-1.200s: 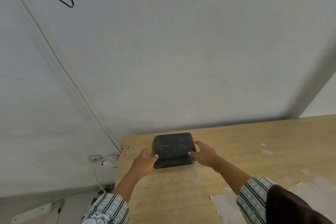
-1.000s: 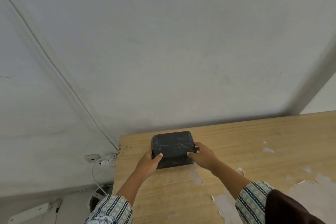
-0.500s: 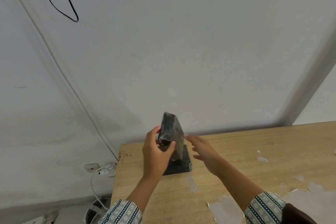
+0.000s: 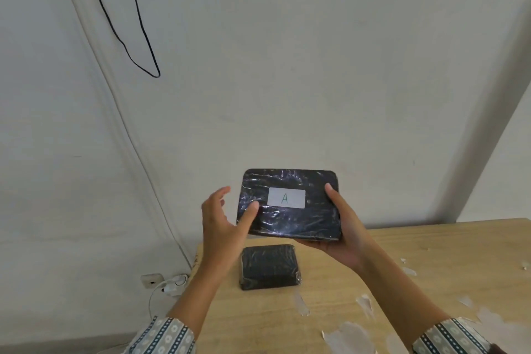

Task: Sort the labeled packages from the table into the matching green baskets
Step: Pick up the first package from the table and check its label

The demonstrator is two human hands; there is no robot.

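I see the "A" package up over the counter, cradled by my right hand, left hand loose with only its thumb touching, so slick wrap could slip onto package 2; no baskets in view.

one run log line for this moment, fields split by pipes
phase: label check | right hand: holds black plastic-wrapped package, white label reads A | left hand: thumb on package | second black wrapped package: on wooden table
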